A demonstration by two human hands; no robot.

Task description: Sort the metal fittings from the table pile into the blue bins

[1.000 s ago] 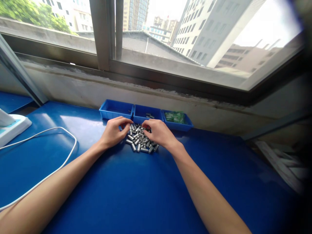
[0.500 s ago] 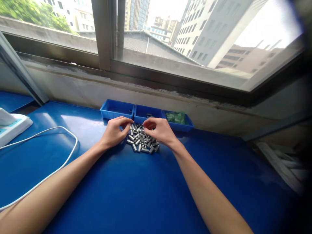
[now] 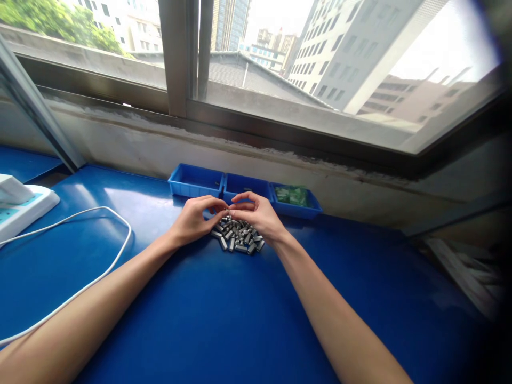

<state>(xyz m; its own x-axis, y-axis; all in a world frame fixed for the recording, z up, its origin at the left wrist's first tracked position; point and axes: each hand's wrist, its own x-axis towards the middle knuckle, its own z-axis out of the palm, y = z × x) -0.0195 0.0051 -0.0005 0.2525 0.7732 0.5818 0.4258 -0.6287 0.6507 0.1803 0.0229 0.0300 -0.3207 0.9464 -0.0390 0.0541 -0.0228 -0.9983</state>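
Note:
A pile of short silver metal pieces (image 3: 240,237), like small hexagonal bars, lies on the blue tabletop (image 3: 224,314). Over the back of the pile, my left hand (image 3: 200,216) and my right hand (image 3: 256,213) meet at the fingertips. The left thumb and index finger are pinched together. My right thumb and fingers also close toward that spot. Whatever sits between the fingertips is too small and covered to make out. Part of the pile is hidden behind both hands.
Three joined blue bins stand behind the pile: a left bin (image 3: 196,189), a middle bin (image 3: 250,184) and a right bin holding green-tinted packets (image 3: 294,195). A white cable (image 3: 120,256) runs at left from near a white power strip (image 3: 28,208). A window is behind.
My hands have come together over the pile, fingertips now meeting where a gap was before. The view has shifted slightly.

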